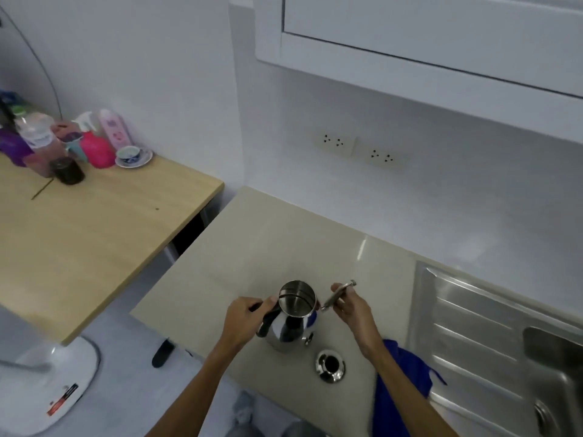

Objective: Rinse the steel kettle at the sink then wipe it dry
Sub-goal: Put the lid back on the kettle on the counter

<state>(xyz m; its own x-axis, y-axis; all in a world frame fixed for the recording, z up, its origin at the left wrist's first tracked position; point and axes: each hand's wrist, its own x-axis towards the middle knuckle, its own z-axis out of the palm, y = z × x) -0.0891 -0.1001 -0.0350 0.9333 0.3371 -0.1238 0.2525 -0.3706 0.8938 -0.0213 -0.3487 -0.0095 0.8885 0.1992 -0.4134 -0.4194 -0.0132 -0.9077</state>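
Observation:
A shiny steel kettle (pixel 291 323) stands upright and open-topped on the beige counter (pixel 220 266). My left hand (pixel 246 320) grips its black handle on the left side. My right hand (pixel 350 307) is closed around the kettle's thin steel spout (pixel 339 294), which points up and to the right. The steel lid (pixel 329 364) with its black knob lies on the counter just in front of the kettle. A blue cloth (pixel 400 386) lies at the counter's front edge, partly under my right forearm. The steel sink (pixel 504 342) with its ribbed drainboard is at the right.
A wooden table (pixel 88 234) at the left holds several bottles, a dark jar (pixel 67 170) and a cup on a saucer (pixel 132 154). Wall sockets (pixel 359 149) sit above the counter, under a white cabinet (pixel 426 52). A white fan base (pixel 53 392) stands on the floor.

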